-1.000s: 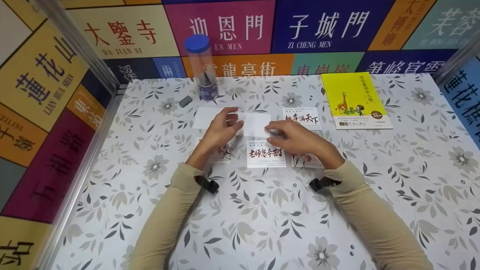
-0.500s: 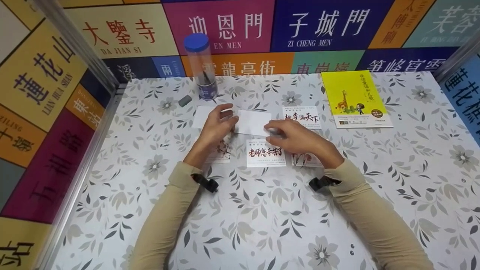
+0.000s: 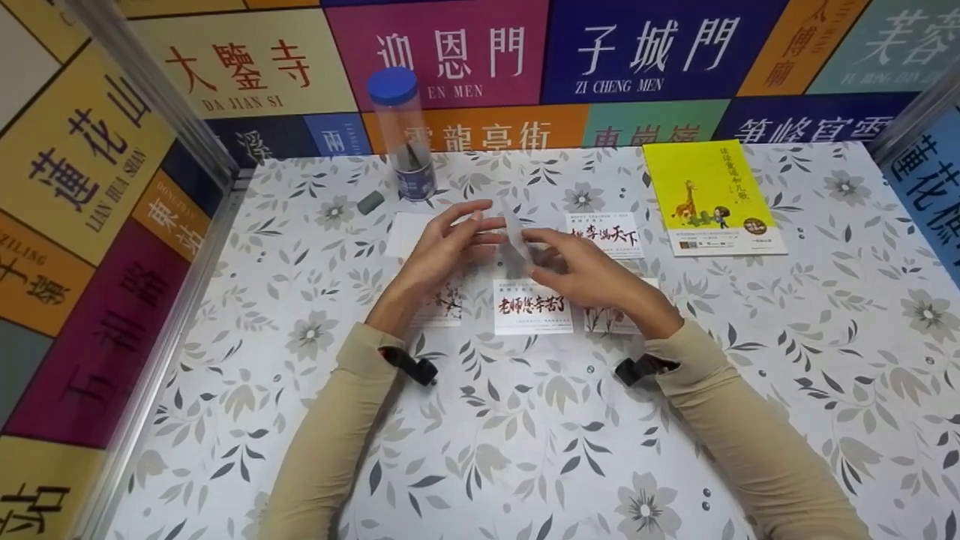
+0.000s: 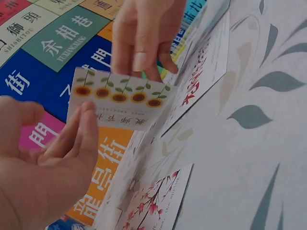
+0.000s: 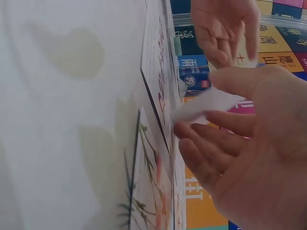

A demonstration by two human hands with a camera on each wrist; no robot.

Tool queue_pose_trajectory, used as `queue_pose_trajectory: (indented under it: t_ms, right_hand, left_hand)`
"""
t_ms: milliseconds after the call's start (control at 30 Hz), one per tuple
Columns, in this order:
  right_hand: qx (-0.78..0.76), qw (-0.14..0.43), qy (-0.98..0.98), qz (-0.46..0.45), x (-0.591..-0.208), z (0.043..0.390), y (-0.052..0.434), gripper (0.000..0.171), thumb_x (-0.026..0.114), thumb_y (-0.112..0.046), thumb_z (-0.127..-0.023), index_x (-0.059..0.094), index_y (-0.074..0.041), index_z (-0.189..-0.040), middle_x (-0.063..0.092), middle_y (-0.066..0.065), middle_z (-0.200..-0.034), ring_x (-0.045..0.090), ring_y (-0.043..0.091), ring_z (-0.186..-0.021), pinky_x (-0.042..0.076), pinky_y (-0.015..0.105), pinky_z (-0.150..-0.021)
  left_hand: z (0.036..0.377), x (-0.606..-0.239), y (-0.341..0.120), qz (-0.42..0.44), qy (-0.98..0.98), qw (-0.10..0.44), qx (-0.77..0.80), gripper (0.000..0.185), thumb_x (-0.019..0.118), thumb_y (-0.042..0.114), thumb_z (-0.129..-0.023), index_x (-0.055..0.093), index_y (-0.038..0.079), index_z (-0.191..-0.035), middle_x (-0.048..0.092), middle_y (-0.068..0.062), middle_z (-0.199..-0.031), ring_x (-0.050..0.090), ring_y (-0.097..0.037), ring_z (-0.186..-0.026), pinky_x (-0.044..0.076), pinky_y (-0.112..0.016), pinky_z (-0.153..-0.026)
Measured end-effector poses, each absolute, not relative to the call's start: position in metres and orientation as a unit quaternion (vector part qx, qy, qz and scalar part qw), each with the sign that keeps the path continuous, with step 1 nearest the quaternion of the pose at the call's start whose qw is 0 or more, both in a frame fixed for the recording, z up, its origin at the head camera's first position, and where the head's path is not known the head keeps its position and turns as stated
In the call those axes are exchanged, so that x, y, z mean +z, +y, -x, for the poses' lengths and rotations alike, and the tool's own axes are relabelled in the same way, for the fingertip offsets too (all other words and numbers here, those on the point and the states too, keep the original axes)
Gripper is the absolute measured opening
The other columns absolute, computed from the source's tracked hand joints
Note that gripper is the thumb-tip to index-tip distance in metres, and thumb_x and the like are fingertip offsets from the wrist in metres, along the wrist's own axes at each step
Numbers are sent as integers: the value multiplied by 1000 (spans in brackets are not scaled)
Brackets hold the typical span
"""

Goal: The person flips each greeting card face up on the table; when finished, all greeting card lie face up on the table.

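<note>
Floral-patterned tabletop [image 3: 525, 420] spreads beneath walls of coloured sign panels. Fingertips of the left hand [image 3: 442, 251] and right hand [image 3: 589, 270] pinch opposite ends of a small sunflower card [image 4: 120, 98], lifted off the surface and turned nearly edge-on to the head camera; the remaining fingers spread loosely. Just below it lies a card with red calligraphy [image 3: 532, 306], flanked by a blossom card [image 3: 444, 306] and a flower card [image 3: 611, 319]. Farther out sit another lettered card [image 3: 606, 234], a blank white card [image 3: 409, 234], a yellow book [image 3: 709, 199], a blue-capped tube [image 3: 403, 135] and a grey eraser [image 3: 370, 202]
</note>
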State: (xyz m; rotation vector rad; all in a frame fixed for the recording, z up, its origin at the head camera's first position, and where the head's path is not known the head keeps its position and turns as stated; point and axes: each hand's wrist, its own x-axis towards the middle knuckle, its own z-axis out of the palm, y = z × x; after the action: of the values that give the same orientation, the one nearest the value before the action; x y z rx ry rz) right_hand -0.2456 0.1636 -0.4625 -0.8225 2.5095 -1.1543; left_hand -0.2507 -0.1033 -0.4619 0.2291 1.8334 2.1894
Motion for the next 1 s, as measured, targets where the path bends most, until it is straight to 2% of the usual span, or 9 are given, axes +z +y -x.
queue_pose_trajectory:
  t_ms: [167,333,500,567,633,767,800,900,1000]
  right_hand:
    - [-455,88,853,239,-460,244,159,77,69,-42,-106,31,-23,-171,57,13,-161,72,30,-125,61,47,-105]
    - [-496,55,844,198,-457,245,159,84,72,-51,-103,30,-26,-171,63,16,-151,76,25,-116,65,43,-96]
    - [-510,21,840,183,-456,246,161,76,71,-22,-104,34,-26,-169,62,18,-141,78,32,-96,67,40,-82]
    - [-534,20,827,175,-456,246,162,77,70,-9,-101,36,-27,-169,58,17,-138,77,39,-90,67,43,-77]
    - [-555,21,816,162,-456,247,163,76,70,-6,-100,40,-27,-166,55,16,-137,76,43,-89,68,46,-75]
    - [-520,19,841,151,-457,247,163,67,72,-10,-101,46,-17,-162,58,18,-144,76,40,-105,67,49,-88]
    - [-488,16,859,153,-458,247,162,65,72,-14,-101,47,-14,-161,59,19,-147,74,39,-114,65,50,-96]
    - [-382,10,909,169,-459,245,162,61,74,-22,-101,55,-6,-156,61,20,-153,64,38,-136,52,53,-117]
    - [-301,17,935,184,-460,243,162,52,74,-28,-101,65,-5,-147,57,18,-160,52,41,-149,39,58,-127]
  left_hand:
    - [247,-464,-93,-172,684,164,690,47,51,29,-116,57,1,-154,56,-21,-160,58,-38,-144,47,-52,-123]
    - [242,-465,-88,-226,749,150,604,43,50,31,-117,65,8,-150,48,-18,-167,45,-33,-157,41,-51,-128]
    - [242,-469,-86,-231,786,123,560,39,56,29,-114,69,11,-146,43,-19,-170,36,-31,-162,36,-50,-131]
    - [243,-471,-86,-217,790,116,561,37,61,24,-111,70,9,-144,40,-19,-171,35,-32,-162,39,-48,-130]
    - [244,-474,-88,-198,793,102,567,37,67,19,-108,70,6,-143,38,-21,-171,41,-35,-159,43,-47,-127]
    - [247,-475,-92,-145,794,82,585,49,74,20,-103,63,8,-149,45,-21,-167,55,-38,-149,49,-46,-122]
    - [247,-475,-93,-137,792,78,590,52,75,20,-103,61,7,-151,47,-21,-166,57,-39,-146,50,-46,-122]
    - [247,-475,-97,-134,806,67,573,56,75,24,-104,57,9,-154,54,-17,-162,58,-37,-146,50,-45,-121]
    - [247,-474,-99,-165,845,55,506,46,73,19,-104,64,5,-147,62,-16,-154,60,-35,-143,49,-45,-122]
